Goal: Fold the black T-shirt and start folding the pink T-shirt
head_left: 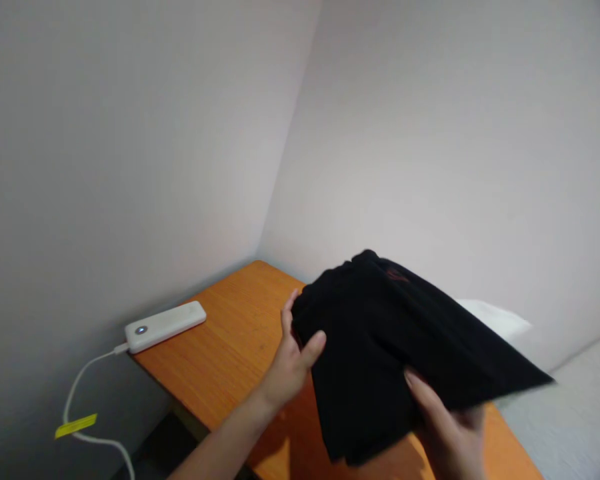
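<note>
Item: one folded black garment, held over the right half of an orange wooden table. My left hand clamped its edge at nine o'clock, thumb on top and fingers behind. My right hand gripped it from below at five o'clock (thumb pressed on the cloth, fingers hidden beneath). Also noted: a white power bank at the table's ten o'clock edge, its white cable hanging off with a yellow tag.

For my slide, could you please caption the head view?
Both hands, left and right, hold a folded black garment over an orange table.
</note>
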Available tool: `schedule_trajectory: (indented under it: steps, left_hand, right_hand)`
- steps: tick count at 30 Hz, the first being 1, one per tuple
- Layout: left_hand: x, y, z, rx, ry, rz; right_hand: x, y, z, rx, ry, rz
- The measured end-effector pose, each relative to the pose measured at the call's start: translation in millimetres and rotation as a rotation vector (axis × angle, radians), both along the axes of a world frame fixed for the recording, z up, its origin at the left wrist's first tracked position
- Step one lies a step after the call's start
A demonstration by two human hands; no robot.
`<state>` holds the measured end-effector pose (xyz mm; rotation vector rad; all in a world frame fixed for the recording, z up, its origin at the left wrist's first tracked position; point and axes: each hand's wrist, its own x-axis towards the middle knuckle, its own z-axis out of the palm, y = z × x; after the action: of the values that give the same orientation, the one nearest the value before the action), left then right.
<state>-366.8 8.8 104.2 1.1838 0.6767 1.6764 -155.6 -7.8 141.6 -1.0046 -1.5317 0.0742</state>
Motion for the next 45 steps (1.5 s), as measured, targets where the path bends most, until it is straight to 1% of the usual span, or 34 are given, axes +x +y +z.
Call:
schedule_trajectory:
  steps: [1,2,3,5,6,7,8,10,11,12,14,15,17,19,21,23,25,26,28,30,31,33,34,35,37,39,40,41,43,45]
  left_hand:
    - [-16,19,-0.7,0.005,0.046,0.09]
    - [-33,37,-3.8,-0.015,0.122,0.196]
    - [-51,53,-9.0,-0.065,0.208,0.316]
    - [-84,74,-24.0,-0.155,0.332,0.523]
    - [-99,78,-33.1,-0.188,0.361,0.599]
    - [-111,79,-42.7,-0.207,0.373,0.65]
    - [-121,78,-52.5,-0.222,0.375,0.68]
    - [-137,71,-71.9,-0.26,0.376,0.702]
    - [-143,67,-81.1,-0.283,0.38,0.702]
    - [-149,64,-89.8,-0.307,0.386,0.699]
    - [-160,62,-104.4,-0.346,0.42,0.679]
    - [-165,63,-109.8,-0.354,0.449,0.661]
    - [-172,68,-115.7,-0.362,0.516,0.628]
    - [-172,76,-114.5,-0.366,0.598,0.618]
    - [-163,85,-107.5,-0.358,0.695,0.625]
    - [-145,95,-98.7,-0.37,0.802,0.617]
    - [-127,105,-92.8,-0.447,0.934,0.594]
    - [-118,111,-92.0,-0.504,1.016,0.577]
    - [-107,123,-95.5,-0.599,1.187,0.544]
    - [-104,136,-104.0,-0.632,1.318,0.547]
    - [-105,142,-108.8,-0.623,1.361,0.571]
    - [-110,156,-117.0,-0.576,1.404,0.631]
    - [-114,163,-119.6,-0.549,1.409,0.65]
    - [-118,170,-120.7,-0.528,1.408,0.658]
    - [-126,185,-119.0,-0.506,1.401,0.646]
    - [-133,199,-113.4,-0.509,1.399,0.622]
    - [-137,206,-110.0,-0.518,1.4,0.612]
    - [-139,211,-106.5,-0.53,1.403,0.602]
    - [-142,215,-100.0,-0.562,1.416,0.572]
    - [-138,212,-94.2,-0.615,1.459,0.561]
  right_hand:
    - [-17,25,8.0,0.059,-0.048,0.021]
    - [-37,51,16.7,0.08,-0.18,0.082]
    - [-58,77,25.0,0.095,-0.31,0.109]
    - [-105,123,34.6,0.126,-0.464,0.105]
    - [-129,142,33.5,0.11,-0.567,0.108]
    - [-152,158,27.6,0.077,-0.649,0.104]
    - [-173,171,16.8,0.029,-0.723,0.109]
    - [-208,190,-16.5,-0.115,-0.855,0.172]
    - [-220,196,-36.3,-0.196,-0.915,0.226]
    - [-229,202,-55.9,-0.238,-0.933,0.248]
    - [-237,212,-89.1,-0.302,-0.901,0.267]
    - [-238,218,-100.7,-0.324,-0.844,0.284]
    - [-233,230,-113.3,-0.386,-0.67,0.385]
    - [-226,241,-115.0,-0.439,-0.501,0.503]
    - [-219,250,-111.8,-0.48,-0.404,0.561]
    - [-213,255,-107.8,-0.499,-0.358,0.554]
    - [-204,258,-103.0,-0.5,-0.273,0.515]
    - [-197,259,-99.8,-0.492,-0.22,0.486]
    - [-177,260,-90.6,-0.466,-0.113,0.429]
    - [-143,256,-78.7,-0.437,-0.03,0.389]
    - [-122,252,-72.6,-0.422,0.0,0.375]
    - [-73,234,-61.8,-0.402,0.034,0.37]
    - [-47,220,-57.7,-0.402,0.037,0.381]
    - [-23,203,-54.7,-0.419,0.022,0.418]
    - [21,160,-51.9,-0.478,-0.088,0.499]
    - [54,112,-53.1,-0.539,-0.253,0.575]
    - [67,87,-54.9,-0.576,-0.336,0.586]
    - [80,64,-57.4,-0.621,-0.412,0.574]
    - [103,23,-62.9,-0.733,-0.526,0.493]
    - [126,-8,-67.6,-0.828,-0.535,0.338]
